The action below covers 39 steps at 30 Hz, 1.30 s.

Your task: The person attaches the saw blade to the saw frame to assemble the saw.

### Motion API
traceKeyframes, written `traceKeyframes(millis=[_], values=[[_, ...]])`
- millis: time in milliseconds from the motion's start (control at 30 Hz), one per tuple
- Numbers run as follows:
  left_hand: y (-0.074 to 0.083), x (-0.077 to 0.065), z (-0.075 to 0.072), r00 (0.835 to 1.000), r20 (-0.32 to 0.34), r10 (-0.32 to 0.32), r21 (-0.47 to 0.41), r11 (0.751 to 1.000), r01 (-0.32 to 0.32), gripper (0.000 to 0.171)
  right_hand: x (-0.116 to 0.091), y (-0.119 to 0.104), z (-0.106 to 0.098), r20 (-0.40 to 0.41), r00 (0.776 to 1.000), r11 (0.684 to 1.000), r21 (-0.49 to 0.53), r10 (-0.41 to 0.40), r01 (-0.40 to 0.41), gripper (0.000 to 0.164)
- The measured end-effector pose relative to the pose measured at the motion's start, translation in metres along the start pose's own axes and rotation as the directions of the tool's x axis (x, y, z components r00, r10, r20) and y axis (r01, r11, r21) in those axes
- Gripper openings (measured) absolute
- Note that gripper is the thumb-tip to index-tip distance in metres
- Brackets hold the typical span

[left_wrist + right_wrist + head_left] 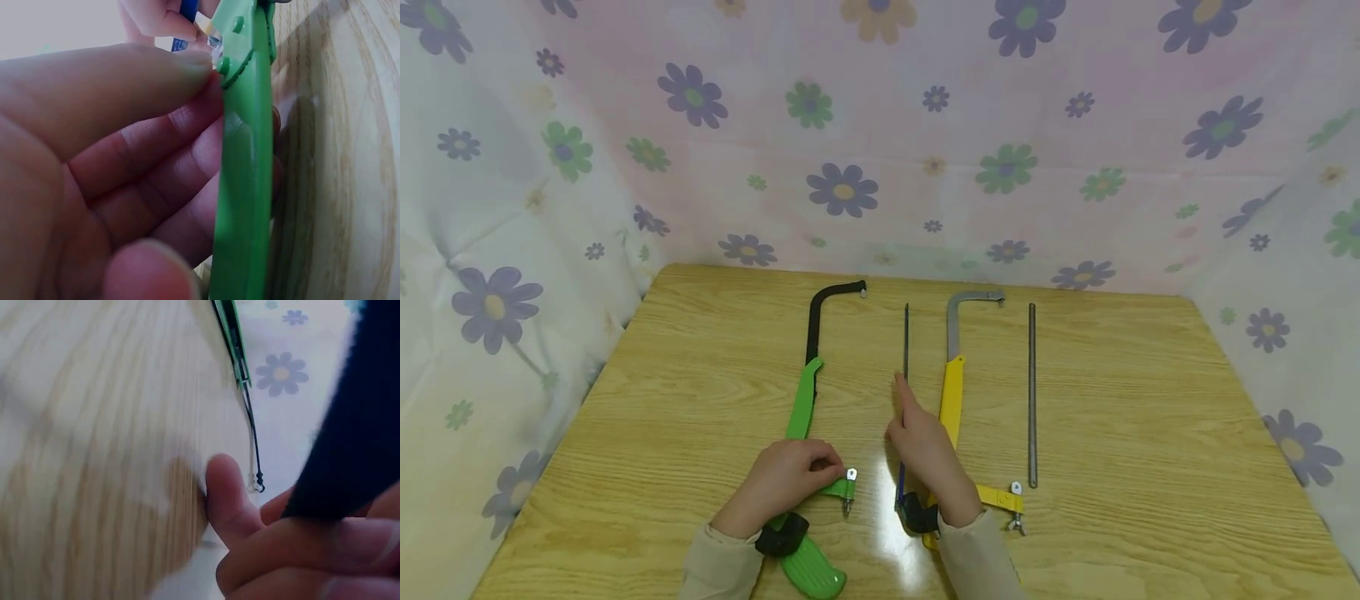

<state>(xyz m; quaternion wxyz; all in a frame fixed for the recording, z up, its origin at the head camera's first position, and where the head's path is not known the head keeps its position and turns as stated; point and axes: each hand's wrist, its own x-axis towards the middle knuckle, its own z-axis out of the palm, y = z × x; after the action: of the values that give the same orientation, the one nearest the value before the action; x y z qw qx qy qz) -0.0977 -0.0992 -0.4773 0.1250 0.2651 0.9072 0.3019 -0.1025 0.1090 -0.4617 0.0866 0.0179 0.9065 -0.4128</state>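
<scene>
A green hacksaw frame [802, 407] without a blade lies on the table, its black bow pointing away. My left hand [790, 477] grips it near the front fitting with the wing nut; in the left wrist view the thumb rests at the green bar [247, 162] and fingers reach behind it. My right hand [927, 450] holds a narrow blue hacksaw blade [901, 485], which points away between the two saws. Close up in the right wrist view, the toothed blade [344, 431] crosses in front of the fingers.
Right of the blade lies a yellow hacksaw frame [952, 400] with a grey bow, partly hidden by my right arm. Further right, a grey hacksaw blade [1032, 392] lies on the wooden table [1135, 433]. A flowered curtain [895, 142] encloses the back and sides.
</scene>
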Motion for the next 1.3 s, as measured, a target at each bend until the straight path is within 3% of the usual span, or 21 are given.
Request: traceKeyframes(millis=[233, 400, 533, 600, 800, 1000, 1167, 1300], values=[[0.000, 0.001, -0.001, 1.000, -0.011, -0.006, -0.005, 1.000, 0.006, 0.017, 0.000, -0.006, -0.004, -0.039, 0.999, 0.995, -0.104, 0.000, -0.004, 0.069], [-0.001, 0.001, -0.002, 1.000, -0.013, -0.013, -0.003, 1.000, 0.013, 0.016, 0.003, -0.001, -0.005, 0.038, 0.999, 1.000, -0.013, 0.028, -0.027, 0.065], [-0.001, 0.002, -0.002, 1.000, -0.014, -0.013, -0.011, 1.000, 0.013, 0.015, 0.005, 0.002, -0.003, 0.093, 0.995, 0.997, 0.081, -0.027, 0.019, 0.037], [0.000, 0.002, -0.003, 1.000, -0.014, -0.009, -0.015, 1.000, 0.009, 0.015, 0.006, 0.004, -0.002, 0.103, 0.994, 0.990, 0.135, -0.044, 0.030, 0.030], [0.001, 0.004, -0.005, 1.000, -0.022, 0.001, -0.010, 1.000, -0.001, 0.015, 0.008, 0.002, 0.001, 0.126, 0.991, 0.972, 0.226, 0.037, -0.065, 0.053], [0.002, 0.004, -0.006, 1.000, -0.029, 0.000, 0.001, 1.000, 0.000, 0.015, 0.009, -0.002, 0.003, 0.159, 0.985, 0.919, 0.375, 0.067, -0.123, 0.056], [0.002, 0.001, -0.004, 1.000, -0.004, -0.002, -0.014, 1.000, 0.002, 0.013, 0.004, -0.002, 0.003, 0.170, 0.985, 0.861, 0.500, 0.002, -0.088, 0.057], [0.003, -0.001, -0.002, 1.000, -0.002, -0.007, -0.024, 1.000, 0.007, 0.012, -0.001, -0.010, -0.004, 0.139, 0.990, 0.834, 0.549, -0.027, -0.054, 0.056]])
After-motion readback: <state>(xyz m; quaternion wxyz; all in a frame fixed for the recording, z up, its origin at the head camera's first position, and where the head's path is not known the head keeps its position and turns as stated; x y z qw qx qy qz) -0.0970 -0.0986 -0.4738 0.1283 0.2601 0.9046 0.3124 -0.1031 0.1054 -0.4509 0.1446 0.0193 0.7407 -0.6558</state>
